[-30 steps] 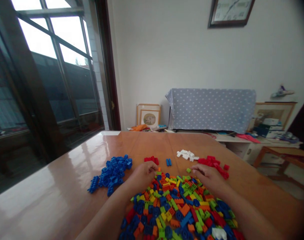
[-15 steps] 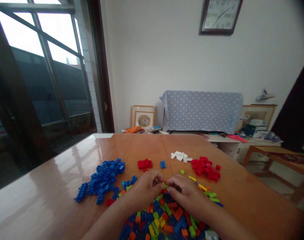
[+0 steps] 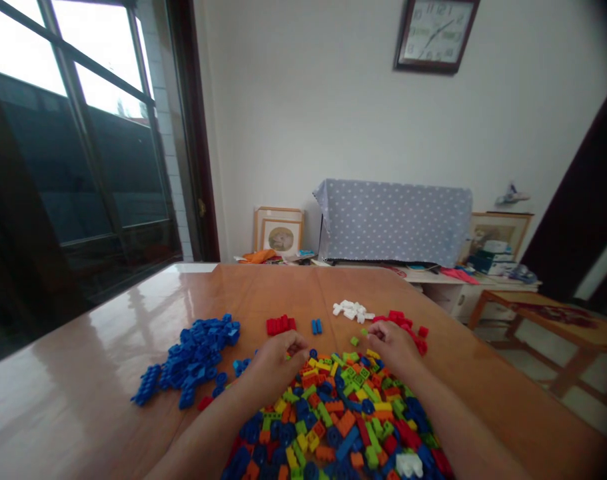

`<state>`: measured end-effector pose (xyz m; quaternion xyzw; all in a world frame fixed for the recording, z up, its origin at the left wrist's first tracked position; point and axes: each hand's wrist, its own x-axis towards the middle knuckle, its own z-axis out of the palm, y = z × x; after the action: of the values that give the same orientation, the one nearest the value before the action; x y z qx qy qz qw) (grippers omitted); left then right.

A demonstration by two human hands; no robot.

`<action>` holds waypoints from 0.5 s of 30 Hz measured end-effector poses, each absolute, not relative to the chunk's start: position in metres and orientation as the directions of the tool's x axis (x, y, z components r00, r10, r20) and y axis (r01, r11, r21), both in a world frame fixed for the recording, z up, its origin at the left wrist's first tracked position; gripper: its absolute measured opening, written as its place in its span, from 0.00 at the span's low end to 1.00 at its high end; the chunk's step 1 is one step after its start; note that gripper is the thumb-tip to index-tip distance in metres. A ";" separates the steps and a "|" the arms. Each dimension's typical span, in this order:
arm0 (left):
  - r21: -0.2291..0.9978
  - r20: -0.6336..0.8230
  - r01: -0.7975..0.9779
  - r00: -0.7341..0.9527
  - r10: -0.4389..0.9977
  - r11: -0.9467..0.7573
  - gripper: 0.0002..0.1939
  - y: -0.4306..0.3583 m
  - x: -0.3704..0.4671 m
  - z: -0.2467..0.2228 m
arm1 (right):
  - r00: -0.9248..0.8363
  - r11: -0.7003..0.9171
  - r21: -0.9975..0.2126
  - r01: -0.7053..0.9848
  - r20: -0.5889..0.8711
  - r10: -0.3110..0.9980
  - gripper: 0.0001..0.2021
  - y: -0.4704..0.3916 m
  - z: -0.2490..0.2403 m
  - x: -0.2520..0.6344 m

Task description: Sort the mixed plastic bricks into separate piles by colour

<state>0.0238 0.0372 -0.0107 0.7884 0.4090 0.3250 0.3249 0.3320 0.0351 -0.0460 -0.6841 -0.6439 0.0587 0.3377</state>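
Note:
My right hand (image 3: 394, 343) pinches a small light-green brick (image 3: 364, 331) at its fingertips, just above the table. Close to that brick lies another light-green brick (image 3: 354, 341). My left hand (image 3: 282, 353) hovers over the far left edge of a large mixed pile of toy bricks (image 3: 333, 407). Its fingers are curled in toward the thumb, and whatever they hold, if anything, is hidden. Red, orange, yellow, green and blue pieces make up the pile between my forearms, with a white piece (image 3: 409, 465) at its near right.
A heap of blue bricks (image 3: 196, 357) lies to the left. Farther back are red bricks (image 3: 280, 325), two blue bricks (image 3: 316, 327), white pieces (image 3: 352, 311) and a red heap (image 3: 418, 337) partly behind my right hand. All rest on a glossy wooden table (image 3: 83, 373).
My hands, together over the pile before, have come apart. The right one has moved right and away with a green brick; the left has drawn slightly left. The view has shifted a little.

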 end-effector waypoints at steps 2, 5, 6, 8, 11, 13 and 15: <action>0.768 0.251 0.447 0.450 0.857 -0.460 0.11 0.039 0.022 -0.012 | 0.168 0.036 -0.514 0.857 0.346 0.923 0.08 0.039 -0.051 0.337; 0.759 0.248 0.462 0.448 0.859 -0.460 0.11 0.039 0.021 -0.009 | 0.167 0.014 -0.493 0.870 0.320 0.933 0.07 0.043 -0.056 0.337; 0.758 0.245 0.466 0.446 0.861 -0.456 0.11 0.038 0.021 -0.008 | 0.165 0.010 -0.494 0.869 0.308 0.937 0.07 0.044 -0.058 0.337; 0.762 0.237 0.468 0.441 0.865 -0.448 0.11 0.038 0.020 -0.007 | 0.160 0.004 -0.505 0.863 0.280 0.947 0.09 0.045 -0.061 0.337; 0.763 0.237 0.468 0.438 0.867 -0.445 0.11 0.038 0.019 -0.007 | 0.161 -0.006 -0.529 0.849 0.247 0.955 0.13 0.046 -0.064 0.338; 0.757 0.244 0.472 0.437 0.866 -0.452 0.12 0.040 0.018 -0.009 | 0.169 -0.014 -0.539 0.842 0.239 0.956 0.16 0.046 -0.063 0.339; 0.750 0.253 0.474 0.439 0.862 -0.461 0.12 0.041 0.017 -0.011 | 0.170 -0.017 -0.546 0.838 0.231 0.958 0.18 0.045 -0.062 0.340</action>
<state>0.0168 0.0411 -0.0115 0.7923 0.4215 0.3207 0.3028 0.3397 0.0450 -0.0618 -0.7059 -0.6360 0.1020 0.2947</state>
